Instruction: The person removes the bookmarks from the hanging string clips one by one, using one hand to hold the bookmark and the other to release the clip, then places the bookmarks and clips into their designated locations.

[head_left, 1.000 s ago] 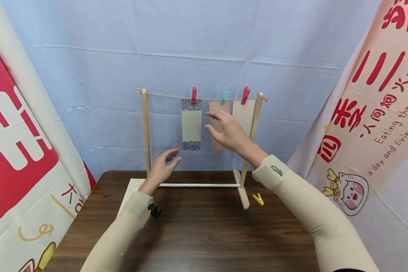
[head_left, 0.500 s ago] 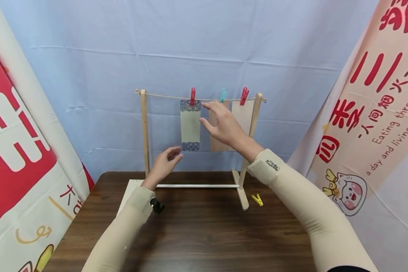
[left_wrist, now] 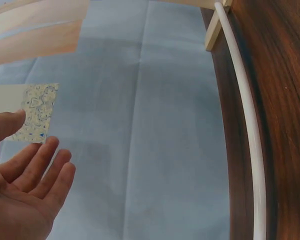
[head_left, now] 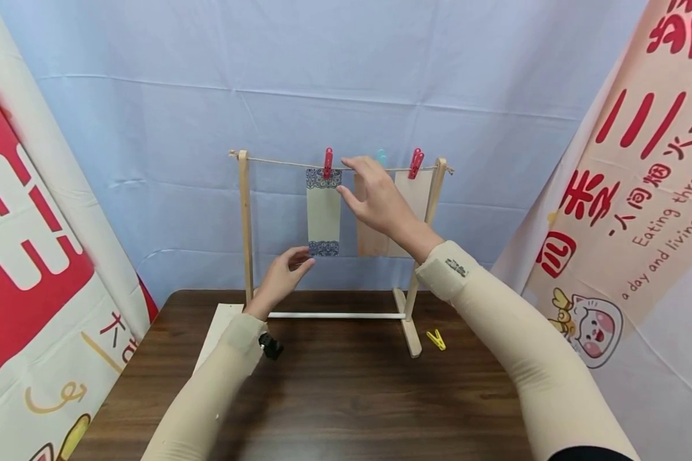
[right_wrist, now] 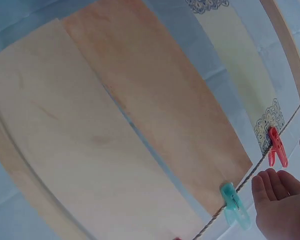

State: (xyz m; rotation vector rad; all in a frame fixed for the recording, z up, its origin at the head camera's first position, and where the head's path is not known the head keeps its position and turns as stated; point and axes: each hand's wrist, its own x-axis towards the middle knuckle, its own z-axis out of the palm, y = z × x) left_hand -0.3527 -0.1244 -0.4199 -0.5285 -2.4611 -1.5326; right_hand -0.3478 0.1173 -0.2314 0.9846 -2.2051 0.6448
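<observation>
A pale card with blue lacy bands (head_left: 323, 214) hangs from a string (head_left: 285, 162) by a red clothespin (head_left: 328, 163). At the card's lower left corner is my left hand (head_left: 282, 278), fingers loosely bent; its thumb overlaps the patterned end in the left wrist view. My right hand (head_left: 377, 202) is just right of the red clothespin, thumb and fingers apart with nothing between them. Behind that hand hang a peach card (right_wrist: 155, 95) on a teal clothespin (right_wrist: 233, 202) and a cream card (head_left: 412, 198) on a second red clothespin (head_left: 416, 163).
Wooden posts (head_left: 245, 224) hold up the string, joined low down by a white rod (head_left: 334, 315). On the brown table (head_left: 346, 397) lie a yellow clothespin (head_left: 436, 339) right of the stand's foot (head_left: 412, 336) and a white sheet (head_left: 222, 326), partly behind my left forearm.
My right hand has shifted left and up, closer to the red clothespin on the patterned card. The left hand has come slightly right and up to that card's bottom corner.
</observation>
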